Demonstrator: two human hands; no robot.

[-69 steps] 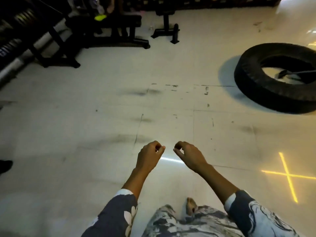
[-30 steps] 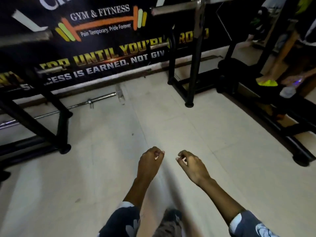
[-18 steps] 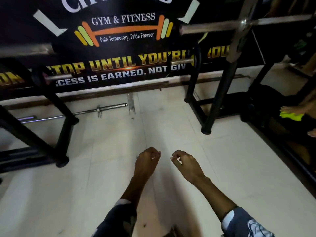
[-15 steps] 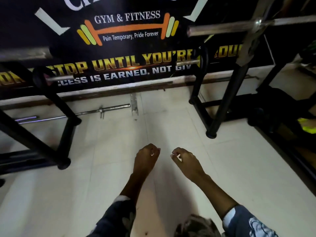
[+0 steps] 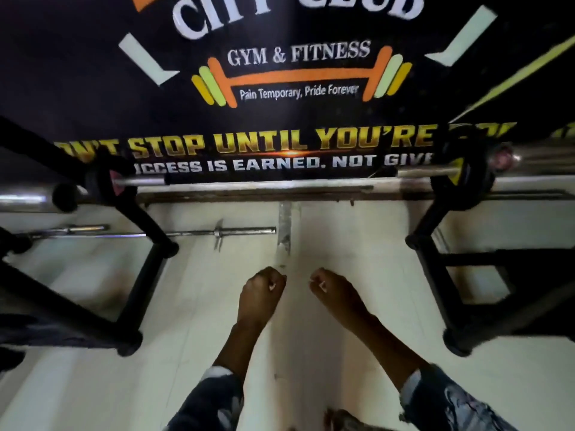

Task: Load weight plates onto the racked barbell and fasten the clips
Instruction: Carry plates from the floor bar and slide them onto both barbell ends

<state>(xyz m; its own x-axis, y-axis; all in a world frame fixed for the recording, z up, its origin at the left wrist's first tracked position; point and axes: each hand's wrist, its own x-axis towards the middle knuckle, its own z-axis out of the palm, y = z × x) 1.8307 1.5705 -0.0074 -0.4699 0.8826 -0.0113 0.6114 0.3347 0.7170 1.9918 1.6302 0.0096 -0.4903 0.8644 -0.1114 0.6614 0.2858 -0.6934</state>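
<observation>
A dark banner (image 5: 295, 88) covered the wall ahead. It was lettered "GYM & FITNESS" over an orange drawing of a loaded bar, with "Pain Temporary, Pride Forever" beneath and gold and white slogans lower down. A brown skirting strip (image 5: 249, 195) ran along the foot of the wall. The floor (image 5: 342, 244) was pale cream tile, softly lit, with faint joints. One black steel stand (image 5: 143, 293) stood on round feet at the left, another (image 5: 435, 290) at the right. A thin chrome bar (image 5: 193, 233) lay on the floor near the wall, and a short metal strip (image 5: 286, 225) lay just right of its end.
</observation>
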